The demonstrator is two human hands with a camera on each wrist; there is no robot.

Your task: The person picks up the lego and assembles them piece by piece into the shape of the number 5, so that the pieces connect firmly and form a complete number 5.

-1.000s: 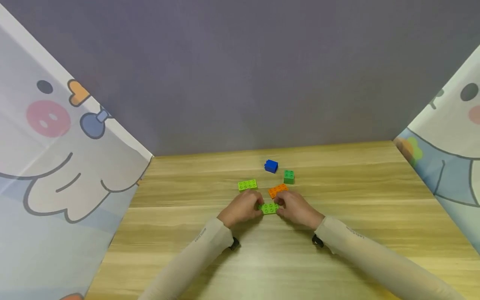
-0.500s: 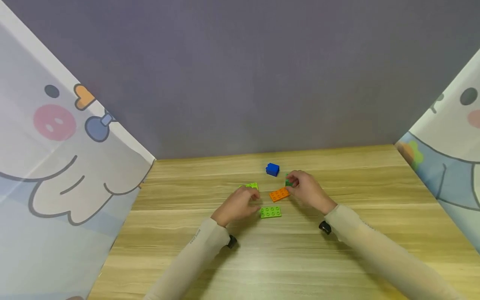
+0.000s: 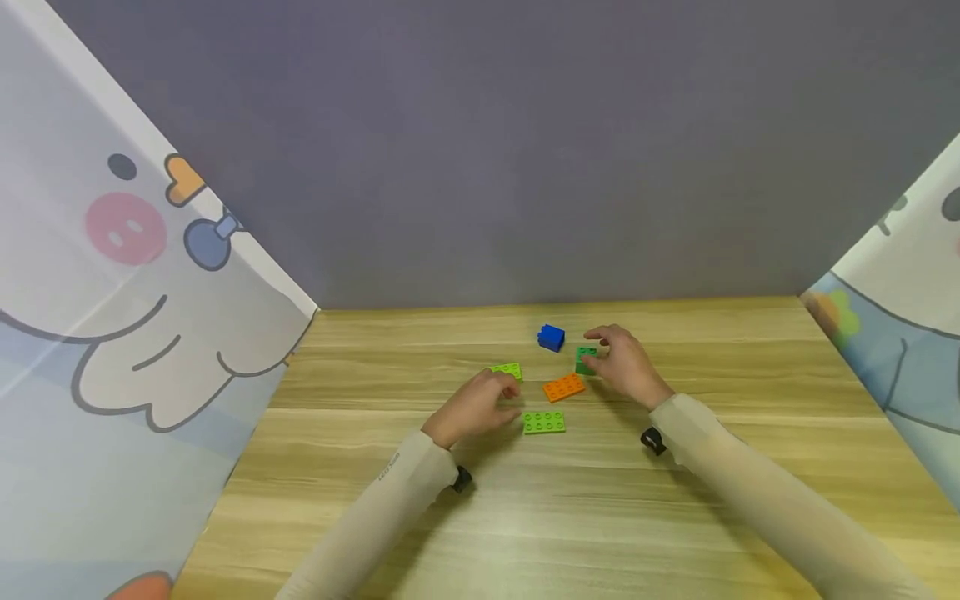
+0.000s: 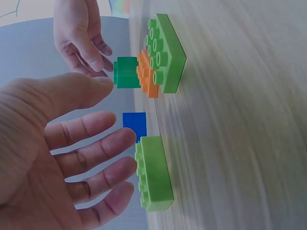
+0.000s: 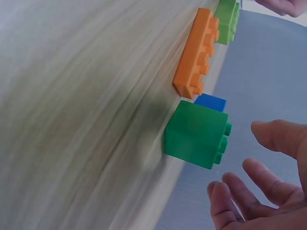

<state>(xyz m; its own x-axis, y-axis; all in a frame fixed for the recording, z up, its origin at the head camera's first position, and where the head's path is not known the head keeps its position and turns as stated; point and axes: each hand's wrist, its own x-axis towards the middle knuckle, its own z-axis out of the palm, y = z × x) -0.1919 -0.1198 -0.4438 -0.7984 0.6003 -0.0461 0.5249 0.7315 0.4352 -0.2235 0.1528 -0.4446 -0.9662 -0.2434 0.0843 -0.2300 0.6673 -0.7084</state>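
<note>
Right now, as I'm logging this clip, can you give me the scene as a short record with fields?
Left hand: holds nothing; near the front light green brick and back light green brick
Right hand: holds nothing; nearest the dark green brick
Orange brick: studs up, between dark green brick and front light green brick
Blue brick: on its side, at the back
Surface: wood-grain table

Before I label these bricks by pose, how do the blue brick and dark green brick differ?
The blue brick lies on its side, studs pointing left; the dark green brick sits studs up. The right hand is close to the dark green brick, farther from the blue brick. Both are short, blocky bricks.
</note>
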